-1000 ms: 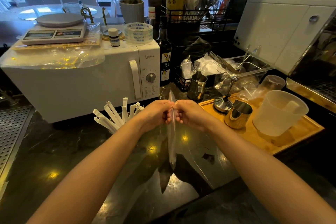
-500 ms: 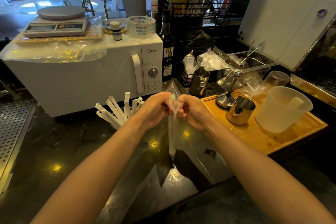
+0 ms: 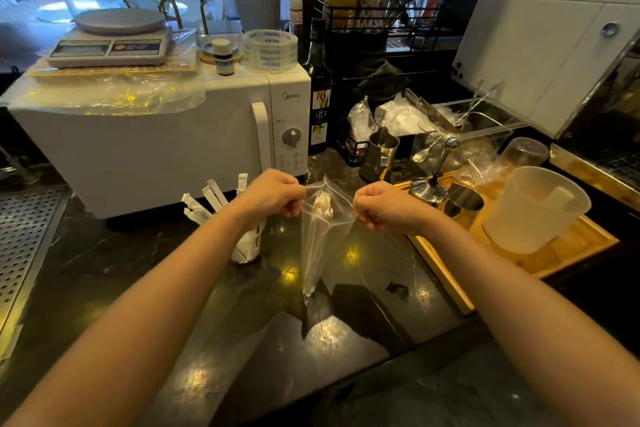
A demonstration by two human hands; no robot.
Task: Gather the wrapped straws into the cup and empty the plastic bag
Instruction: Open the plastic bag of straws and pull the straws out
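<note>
- Left hand point(image 3: 273, 196) and right hand point(image 3: 382, 204) each pinch one side of the clear, crinkly plastic bag point(image 3: 323, 236), its mouth spread open between them.
- Paper-wrapped white straws point(image 3: 320, 208) stand inside the bag.
- At 9 o'clock, the clear cup point(image 3: 247, 246) holds more wrapped straws, on the glossy dark counter point(image 3: 104, 270).

dark counter point(image 3: 104, 274), microwave point(image 3: 156, 149), wooden tray point(image 3: 568, 253)

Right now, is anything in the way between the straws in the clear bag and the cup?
Only the clear plastic bag around those wrapped straws. The glass cup of straws stands just left; the left forearm crosses over it.
</note>
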